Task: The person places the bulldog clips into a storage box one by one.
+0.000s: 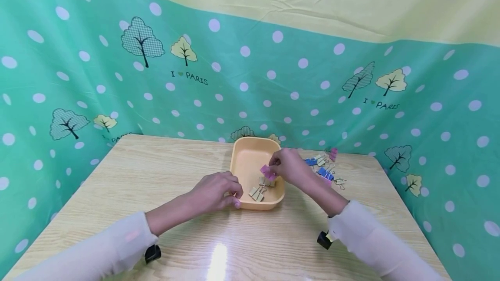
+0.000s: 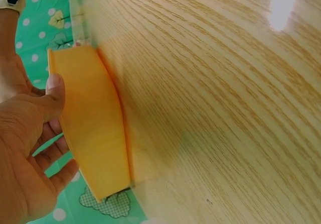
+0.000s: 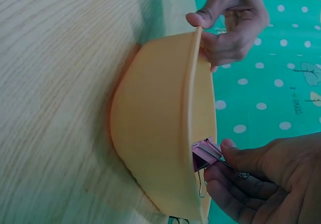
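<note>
A pale orange plastic tray (image 1: 250,146) stands on the wooden table. My left hand (image 1: 218,191) pinches its rim at the near left corner, thumb outside and fingers over the inner side. Between thumb and fingers, my right hand (image 1: 290,167) holds a pink binder clip (image 3: 205,153) by its wire handles, low over the tray's right side. Inside the tray lie several pale yellow binder clips (image 1: 256,194), partly below the pink one.
Right of the tray is a loose pile of binder clips: blue ones (image 1: 325,174), pale yellow ones (image 1: 321,159) and a pink one (image 1: 333,154) at the back. A green dotted curtain (image 1: 234,77) hangs right behind the table (image 1: 175,159).
</note>
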`<state>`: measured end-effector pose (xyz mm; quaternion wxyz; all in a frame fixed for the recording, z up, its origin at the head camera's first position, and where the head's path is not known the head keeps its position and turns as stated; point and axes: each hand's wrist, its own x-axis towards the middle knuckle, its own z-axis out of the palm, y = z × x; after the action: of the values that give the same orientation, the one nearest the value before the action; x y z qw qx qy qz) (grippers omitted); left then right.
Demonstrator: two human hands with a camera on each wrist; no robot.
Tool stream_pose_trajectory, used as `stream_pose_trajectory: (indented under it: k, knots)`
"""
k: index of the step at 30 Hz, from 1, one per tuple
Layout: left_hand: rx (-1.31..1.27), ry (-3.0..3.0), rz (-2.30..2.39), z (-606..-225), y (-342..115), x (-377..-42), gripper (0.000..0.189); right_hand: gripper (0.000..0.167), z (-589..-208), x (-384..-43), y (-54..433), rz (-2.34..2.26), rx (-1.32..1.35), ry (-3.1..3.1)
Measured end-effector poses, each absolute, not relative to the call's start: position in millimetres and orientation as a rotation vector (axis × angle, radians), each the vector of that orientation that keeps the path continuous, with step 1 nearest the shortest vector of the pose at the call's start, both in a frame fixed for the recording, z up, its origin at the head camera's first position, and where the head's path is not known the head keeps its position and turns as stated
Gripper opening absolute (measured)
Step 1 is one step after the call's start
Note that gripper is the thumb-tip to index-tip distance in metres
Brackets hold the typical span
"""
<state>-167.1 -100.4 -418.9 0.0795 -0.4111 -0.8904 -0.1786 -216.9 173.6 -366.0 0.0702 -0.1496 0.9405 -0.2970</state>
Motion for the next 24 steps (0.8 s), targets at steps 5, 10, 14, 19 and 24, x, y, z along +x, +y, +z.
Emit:
stream_pose_trajectory:
  k: [5,10,14,19,24]
  knots:
    - [-1.229,-2.67,-0.537,-418.6,-99.6,-167.9,0.022,0.006,-371.4,-215.1,170.7,-0.845,-0.453,2.844]
    - [-1.227,-2.679,-0.543,-417.8,-99.4,-167.5,0.021,0.011,-371.5,-212.8,168.5,-0.823,-0.408,2.838]
    - [-1.225,-2.682,-0.542,-416.9,-99.4,-166.8,0.021,0.013,-368.4,-213.0,169.8,-0.826,-0.405,2.841]
    - [-1.225,-2.678,-0.544,-416.3,-99.8,-166.1,0.021,0.013,-364.3,-213.7,174.8,-0.843,-0.42,2.841]
    - [-1.229,-2.669,-0.548,-416.8,-100.2,-165.9,0.02,0.013,-361.1,-214.0,181.1,-0.871,-0.381,2.838]
